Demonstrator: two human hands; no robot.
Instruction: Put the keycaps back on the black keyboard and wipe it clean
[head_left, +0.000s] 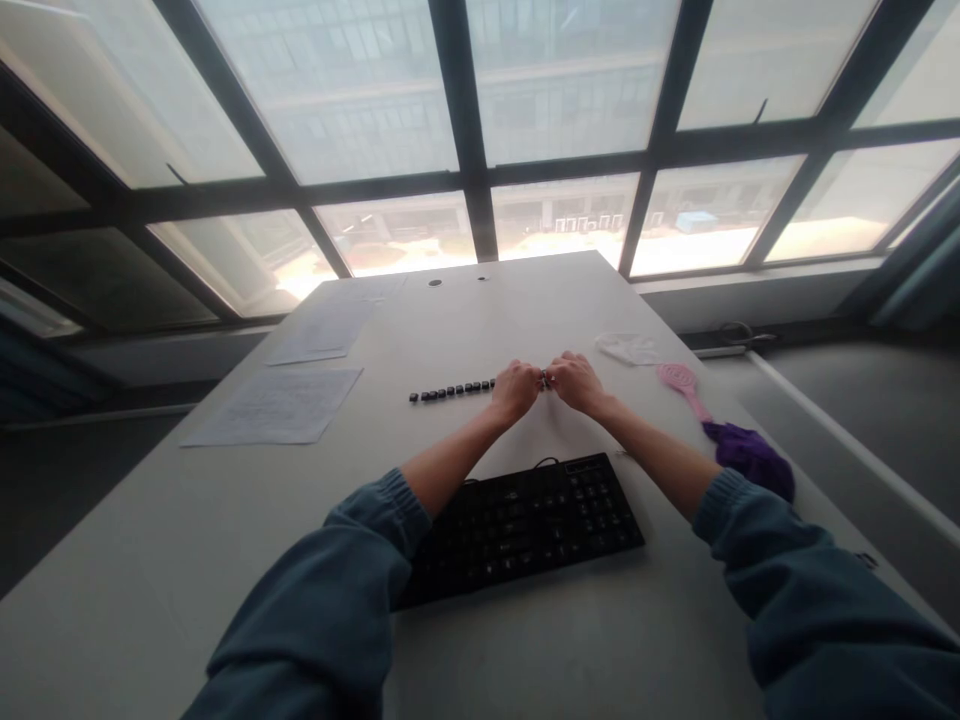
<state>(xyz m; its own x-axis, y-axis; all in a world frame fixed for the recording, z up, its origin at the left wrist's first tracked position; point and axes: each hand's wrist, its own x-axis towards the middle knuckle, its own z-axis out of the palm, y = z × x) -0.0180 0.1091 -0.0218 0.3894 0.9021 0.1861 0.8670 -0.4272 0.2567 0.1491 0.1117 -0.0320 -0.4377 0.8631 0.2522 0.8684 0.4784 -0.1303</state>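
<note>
My left hand [514, 389] and my right hand [574, 381] meet over the white table [465, 330], beyond a black keyboard [525, 525]. Both are closed in a pinch around a small dark object [543, 380] between their fingertips, too small to name. A row of several small black keycaps [451, 392] lies on the table, running left from my left hand. The keyboard lies under my forearms, near me.
Two sheets of paper [279, 405] lie at the left of the table. At the right lie a clear plastic bag [627, 348], a pink brush [681, 385] and a purple cloth [750, 458]. Large windows stand behind the table's far edge.
</note>
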